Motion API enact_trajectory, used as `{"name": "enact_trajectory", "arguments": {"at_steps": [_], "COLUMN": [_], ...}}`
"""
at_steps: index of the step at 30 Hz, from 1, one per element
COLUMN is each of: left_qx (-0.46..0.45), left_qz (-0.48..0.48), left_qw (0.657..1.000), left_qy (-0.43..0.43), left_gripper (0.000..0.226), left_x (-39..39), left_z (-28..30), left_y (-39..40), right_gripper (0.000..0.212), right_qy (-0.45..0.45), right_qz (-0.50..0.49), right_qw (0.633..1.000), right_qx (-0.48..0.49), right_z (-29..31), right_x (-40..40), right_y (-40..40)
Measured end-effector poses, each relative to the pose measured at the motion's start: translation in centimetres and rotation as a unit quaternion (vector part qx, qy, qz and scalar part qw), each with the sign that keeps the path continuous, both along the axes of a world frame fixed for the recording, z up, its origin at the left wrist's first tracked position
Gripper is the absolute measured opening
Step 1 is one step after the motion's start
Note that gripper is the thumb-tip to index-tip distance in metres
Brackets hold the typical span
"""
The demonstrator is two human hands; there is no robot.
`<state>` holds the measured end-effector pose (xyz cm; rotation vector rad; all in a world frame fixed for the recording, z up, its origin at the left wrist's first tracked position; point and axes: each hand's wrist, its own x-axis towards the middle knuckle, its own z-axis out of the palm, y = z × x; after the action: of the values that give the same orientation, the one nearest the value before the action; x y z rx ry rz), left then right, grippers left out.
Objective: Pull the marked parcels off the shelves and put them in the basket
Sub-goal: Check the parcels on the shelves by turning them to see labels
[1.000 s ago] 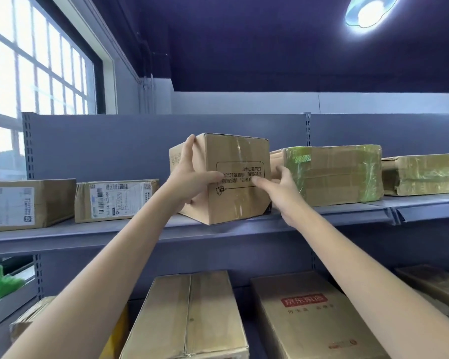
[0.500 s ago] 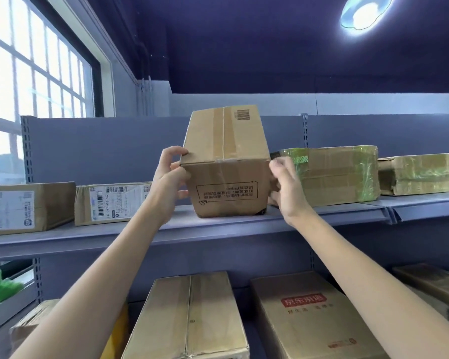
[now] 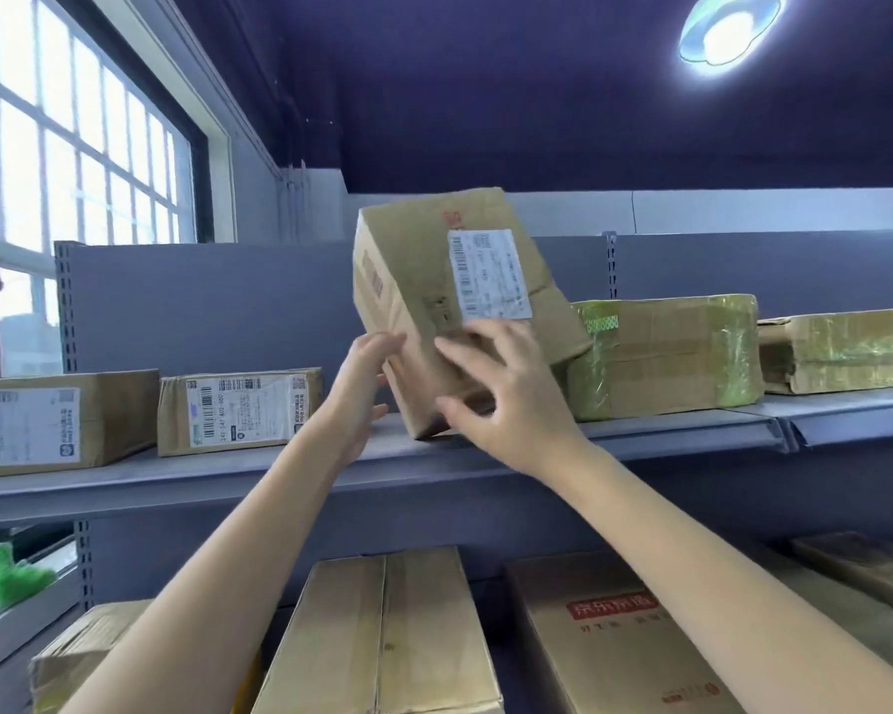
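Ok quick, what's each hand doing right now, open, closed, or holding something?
Left hand: open, fingers straight against the tilted cardboard box.
Right hand: open, fingers spread on the box's front, steadying it.

Print on white shipping label (image 3: 488,274) of tilted brown cardboard box (image 3: 434,311) is blurred, unreadable. Flat labelled carton at far left (image 3: 58,422) is cut by frame edge.

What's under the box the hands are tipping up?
The tilted box stands on one lower corner on the grey shelf. Only bare shelf shows beneath its raised side. The right hand covers part of its bottom edge, so that spot is hidden. The left hand touches its side.
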<state>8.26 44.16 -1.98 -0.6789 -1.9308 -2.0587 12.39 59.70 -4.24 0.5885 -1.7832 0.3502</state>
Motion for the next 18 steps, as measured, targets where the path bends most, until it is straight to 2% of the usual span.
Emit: {"name": "enact_trajectory", "arguments": {"at_steps": [2, 4, 6, 8, 9, 11, 14, 18], "left_qx": [0.03, 0.027, 0.018, -0.012, -0.027, -0.051, -0.074, -0.149], "left_qz": [-0.023, 0.015, 0.059, 0.098, 0.113, 0.134, 0.143, 0.168], "left_qw": [0.999, 0.998, 0.995, 0.99, 0.988, 0.983, 0.98, 0.972], "left_qy": [0.016, 0.056, 0.083, 0.1, 0.102, 0.112, 0.118, 0.068], "left_gripper": [0.07, 0.073, 0.069, 0.068, 0.067, 0.062, 0.063, 0.04], "left_x": [0.2, 0.4, 0.3, -0.1, -0.3, -0.8, -1.7, -3.0], "left_z": [0.5, 1.2, 1.8, 1.9, 1.7, 1.1, -0.2, -1.8], "left_y": [0.1, 0.2, 0.3, -0.1, -0.3, -0.7, -0.9, -1.2], "right_gripper": [0.041, 0.034, 0.027, 0.024, 0.03, 0.056, 0.082, 0.087], "right_qy": [-0.018, -0.039, 0.004, 0.086, 0.091, 0.003, -0.143, -0.17], "right_qz": [-0.009, 0.045, 0.069, 0.015, -0.004, 0.019, 0.117, 0.123], "right_qw": [0.999, 0.997, 0.997, 0.984, 0.969, 0.951, 0.938, 0.93], "right_qx": [0.048, 0.044, -0.027, -0.156, -0.23, -0.31, -0.294, -0.301], "right_z": [-1.1, -2.0, -2.2, -1.7, -1.2, -0.6, -0.9, 0.3], "right_x": [-0.5, -0.7, -0.8, -1.3, -1.5, -2.0, -2.6, -2.9], "right_y": [-0.7, -0.9, -0.9, 0.0, 0.7, 1.7, 2.5, 2.7]}}
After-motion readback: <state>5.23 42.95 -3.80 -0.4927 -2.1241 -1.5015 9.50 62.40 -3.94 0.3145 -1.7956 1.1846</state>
